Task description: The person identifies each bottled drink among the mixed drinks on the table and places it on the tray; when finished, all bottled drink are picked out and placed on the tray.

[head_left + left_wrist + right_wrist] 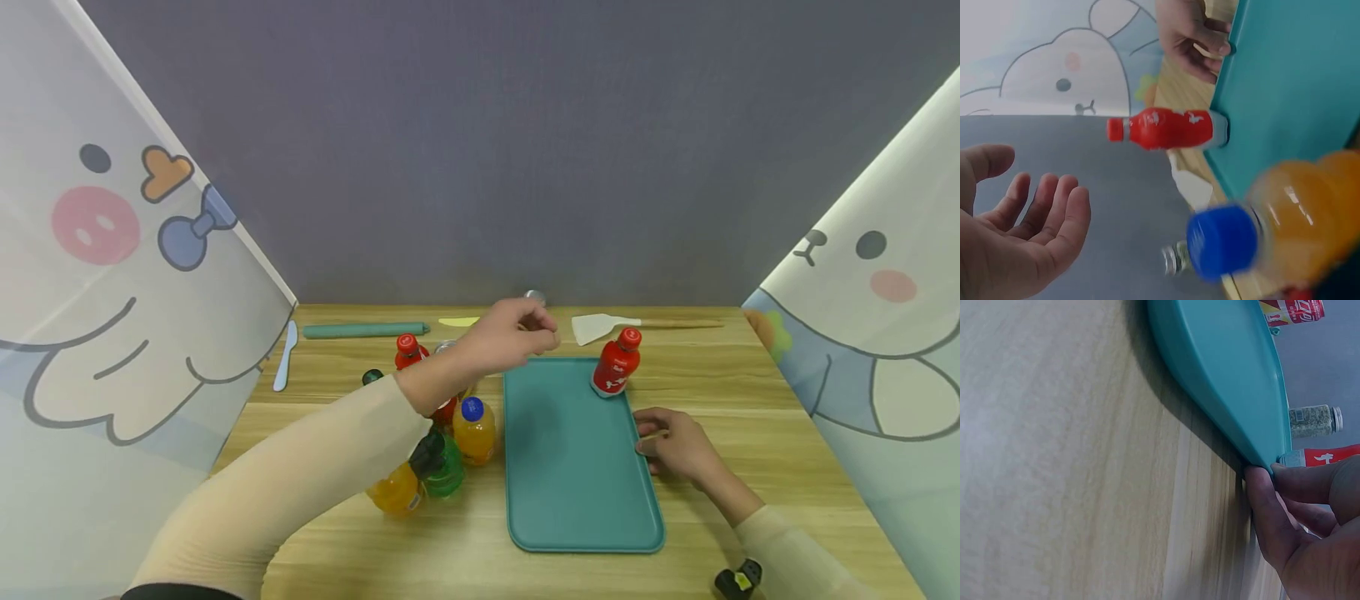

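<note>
My left hand (506, 335) hovers beyond the tray's far left corner, fingers loosely bent with nothing between them, as the left wrist view confirms. At the tray's right edge, my right hand (678, 446) pinches the rim between thumb and fingers, plainest in the right wrist view. The teal tray (577, 467) is rectangular with a low rim. A red bottle (617, 365) with a red cap stands upright in its far right corner. Left of the tray, an orange drink bottle (474, 433) with a blue cap stands nearest to it; my left forearm hides part of the group there.
Beside that bottle are a green bottle (444, 475), another orange bottle (397, 492) and a red-capped bottle (409, 352). Along the back lie a green rod (365, 330), a yellow knife (459, 322) and a white spatula (600, 327). A jar (1313, 420) stands behind the tray; a pale blue knife (285, 358) lies far left.
</note>
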Tool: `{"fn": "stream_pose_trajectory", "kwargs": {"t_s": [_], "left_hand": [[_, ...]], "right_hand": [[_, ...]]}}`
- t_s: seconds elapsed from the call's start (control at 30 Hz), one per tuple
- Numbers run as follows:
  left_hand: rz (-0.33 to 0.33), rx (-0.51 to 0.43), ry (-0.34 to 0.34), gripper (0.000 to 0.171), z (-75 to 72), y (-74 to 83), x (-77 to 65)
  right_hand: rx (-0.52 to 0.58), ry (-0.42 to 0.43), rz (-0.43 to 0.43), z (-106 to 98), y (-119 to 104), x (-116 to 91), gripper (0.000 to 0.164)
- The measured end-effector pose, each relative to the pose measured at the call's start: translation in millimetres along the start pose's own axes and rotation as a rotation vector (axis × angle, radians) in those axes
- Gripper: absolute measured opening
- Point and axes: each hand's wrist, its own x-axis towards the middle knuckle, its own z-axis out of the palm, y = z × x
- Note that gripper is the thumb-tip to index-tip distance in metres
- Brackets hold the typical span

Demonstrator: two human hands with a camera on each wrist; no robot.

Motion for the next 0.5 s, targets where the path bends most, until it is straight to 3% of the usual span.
{"fn": "stream_pose_trajectory", "kwargs": {"t_s": [0.23, 0.5], "left_hand": [[-0.029, 0.084, 0.019, 0.019, -25.4, -14.1, -32.5], [-0.035, 0.270, -0.058, 0.030, -39.3, -42.3, -61.3]], "right_hand": [[-0.002, -0.004, 0.001, 0.9, -0.7, -0.3, 0.050], [-0.001, -0.009, -0.005, -0.9, -1.1, -0.9, 0.051]]}}
